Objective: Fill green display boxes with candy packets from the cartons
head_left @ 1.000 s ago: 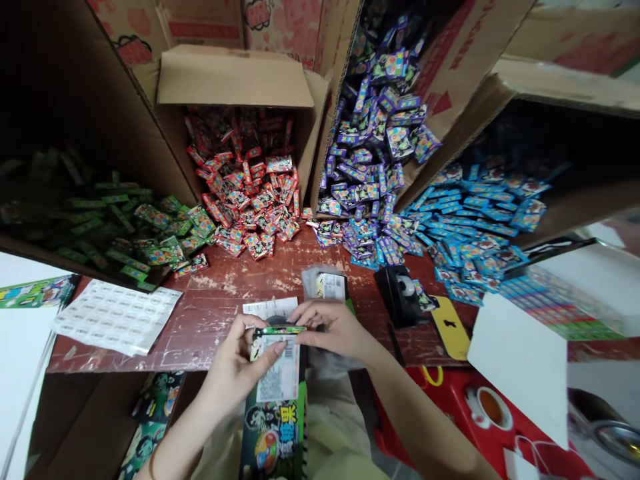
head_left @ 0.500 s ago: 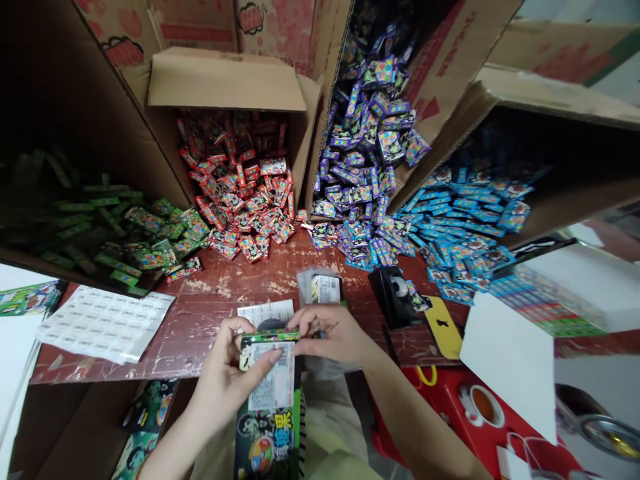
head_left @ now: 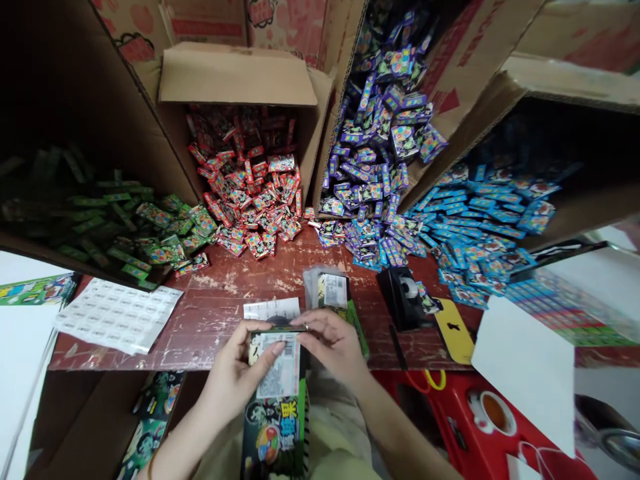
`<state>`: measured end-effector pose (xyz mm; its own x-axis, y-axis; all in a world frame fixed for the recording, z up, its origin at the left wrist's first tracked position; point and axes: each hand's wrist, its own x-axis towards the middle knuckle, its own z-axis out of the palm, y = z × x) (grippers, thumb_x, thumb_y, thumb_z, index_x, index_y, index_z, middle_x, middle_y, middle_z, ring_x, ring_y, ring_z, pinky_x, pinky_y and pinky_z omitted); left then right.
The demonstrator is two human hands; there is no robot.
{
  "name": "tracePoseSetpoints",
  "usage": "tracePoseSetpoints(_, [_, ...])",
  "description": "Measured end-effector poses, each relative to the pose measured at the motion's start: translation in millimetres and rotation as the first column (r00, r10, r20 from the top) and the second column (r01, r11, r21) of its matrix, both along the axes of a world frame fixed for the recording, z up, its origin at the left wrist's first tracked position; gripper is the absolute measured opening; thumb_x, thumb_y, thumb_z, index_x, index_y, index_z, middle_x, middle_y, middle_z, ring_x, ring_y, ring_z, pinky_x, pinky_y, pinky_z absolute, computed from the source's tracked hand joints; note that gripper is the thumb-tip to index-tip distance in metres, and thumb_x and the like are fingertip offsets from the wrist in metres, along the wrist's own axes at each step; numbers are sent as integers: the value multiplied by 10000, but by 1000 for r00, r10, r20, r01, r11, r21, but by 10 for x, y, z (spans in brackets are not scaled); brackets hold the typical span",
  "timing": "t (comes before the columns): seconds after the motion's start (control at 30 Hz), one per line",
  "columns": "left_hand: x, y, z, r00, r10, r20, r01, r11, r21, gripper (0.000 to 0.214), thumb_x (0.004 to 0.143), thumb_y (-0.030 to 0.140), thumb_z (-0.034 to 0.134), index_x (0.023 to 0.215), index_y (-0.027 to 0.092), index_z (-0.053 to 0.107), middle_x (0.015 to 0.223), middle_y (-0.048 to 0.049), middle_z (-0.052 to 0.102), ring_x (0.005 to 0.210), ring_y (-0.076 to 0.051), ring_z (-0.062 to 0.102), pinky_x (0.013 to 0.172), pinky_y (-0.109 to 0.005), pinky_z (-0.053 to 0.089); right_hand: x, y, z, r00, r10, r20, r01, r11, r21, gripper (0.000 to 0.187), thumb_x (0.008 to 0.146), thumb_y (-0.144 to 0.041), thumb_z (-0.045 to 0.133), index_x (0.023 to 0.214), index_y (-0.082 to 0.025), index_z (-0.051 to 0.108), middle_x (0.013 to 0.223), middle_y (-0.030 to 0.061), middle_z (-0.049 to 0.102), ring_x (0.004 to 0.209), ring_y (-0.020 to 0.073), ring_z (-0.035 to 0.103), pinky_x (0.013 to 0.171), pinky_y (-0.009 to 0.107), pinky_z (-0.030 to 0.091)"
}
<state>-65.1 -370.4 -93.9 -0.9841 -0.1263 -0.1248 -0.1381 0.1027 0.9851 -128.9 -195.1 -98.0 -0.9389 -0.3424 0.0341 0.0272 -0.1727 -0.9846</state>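
Fingers of the left hand [head_left: 240,373] clamped the green display box [head_left: 275,413] at lower centre, thumb on its white label; right hand [head_left: 333,343] pinched the top flap. A loose pinch could have let the flap spring open.

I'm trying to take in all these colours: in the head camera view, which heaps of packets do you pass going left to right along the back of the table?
green packets → red packets → purple packets → blue packets
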Motion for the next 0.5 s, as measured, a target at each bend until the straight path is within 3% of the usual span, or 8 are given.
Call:
tracePoseSetpoints(0.07, [2, -10, -20, 999, 29, 17, -30, 999, 40, 173, 866, 343, 602, 1006, 252, 553, 830, 13, 615, 703, -134, 574, 632, -221, 448, 142, -117, -71, 989, -148, 13, 148, 989, -7, 266, 791, -296, 696, 1039, -237, 617, 964, 71, 721, 899, 190, 690, 823, 338, 566])
tracePoseSetpoints(0.17, [-17, -16, -44, 997, 72, -16, -72, 997, 36, 120, 889, 333, 572, 963, 241, 593, 867, 3, 631, 761, -133, 595, 686, -220, 459, 254, -239, -146, 972, -234, -32, 235, 971, 43, 218, 834, -296, 644, 1043, -232, 640, 1038, 88, 700, 977, 210, 664, 874, 368, 552])
tracePoseSetpoints(0.23, [-36, -14, -52, 994, 89, -59, -88, 996, 24, 104, 886, 312, 582, 956, 239, 608, 915, -4, 638, 860, -144, 605, 774, -230, 457, 256, -274, -171, 971, -224, -87, 228, 972, 48, 178, 836, -278, 640, 1008, -231, 641, 1066, 88, 677, 1018, 210, 639, 890, 357, 539])
tracePoseSetpoints(0.37, [-46, -15, -44, 992, 88, -95, -84, 995, 47, 104, 879, 291, 595, 963, 233, 619, 997, -27, 654, 991, -171, 600, 875, -264, 449, 200, -274, -181, 981, -177, -83, 177, 984, -13, 279, 811, -226, 674, 1078, -245, 595, 1038, 71, 680, 951, 184, 656, 842, 316, 545])
tracePoseSetpoints(0.5, [-13, -24, -54, 993, 70, -90, -66, 996, 52, 106, 881, 284, 594, 955, 218, 633, 1026, -43, 664, 997, -174, 606, 883, -273, 457, 167, -251, -140, 982, -162, -102, 162, 987, -13, 120, 813, -219, 671, 933, -222, 674, 982, 66, 697, 935, 187, 664, 843, 330, 543])
